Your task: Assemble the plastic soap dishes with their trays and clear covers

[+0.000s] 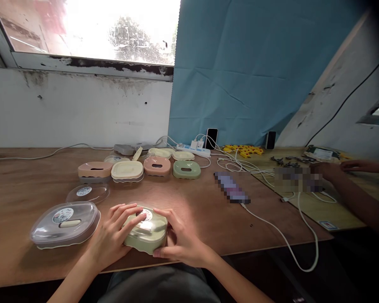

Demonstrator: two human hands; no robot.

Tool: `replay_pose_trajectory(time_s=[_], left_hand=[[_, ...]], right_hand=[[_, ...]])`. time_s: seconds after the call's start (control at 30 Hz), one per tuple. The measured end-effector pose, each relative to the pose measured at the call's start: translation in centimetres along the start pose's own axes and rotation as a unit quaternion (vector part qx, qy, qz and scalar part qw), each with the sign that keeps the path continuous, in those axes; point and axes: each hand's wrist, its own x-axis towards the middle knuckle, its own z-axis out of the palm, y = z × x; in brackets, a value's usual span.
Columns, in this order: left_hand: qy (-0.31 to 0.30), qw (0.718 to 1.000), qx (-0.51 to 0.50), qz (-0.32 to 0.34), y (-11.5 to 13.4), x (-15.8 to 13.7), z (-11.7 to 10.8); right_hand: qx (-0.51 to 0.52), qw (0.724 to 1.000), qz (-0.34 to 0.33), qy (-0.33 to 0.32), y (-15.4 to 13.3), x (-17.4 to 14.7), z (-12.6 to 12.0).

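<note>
A small green plastic box with a clear lid (159,233) rests near the table's front edge, between my two hands. My left hand (115,231) grips its left side, with the fingers laid over the lid and partly covering a round label. My right hand (183,240) holds the right side, thumb low at the front corner and fingertips on the lid's back edge. To the left sits a larger grey box with a clear lid (85,219), bearing a label and a pale handle. Just behind it lies a loose clear lid (97,193) with a round sticker.
Farther back stand a pink box (94,170), a cream tray (128,169), another pink piece (158,165) and a green piece (187,169). A phone (232,187) with a white cable (281,231) lies right. Behind are a power strip (194,150) and yellow parts (244,150); another person's arm (353,189) reaches in.
</note>
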Motion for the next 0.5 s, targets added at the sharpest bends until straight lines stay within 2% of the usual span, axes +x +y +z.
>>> replay_pose_trajectory(time_s=[0.3,0.5], left_hand=[[-0.004,1.000,0.005,0.009,0.1,0.3,-0.4],[0.039,0.990,0.101,0.090,1.9,0.8,-0.1]], right_hand=[[-0.002,1.000,0.008,0.000,-0.2,-0.1,-0.1],[0.008,1.000,-0.007,-0.013,-0.2,-0.1,0.0]])
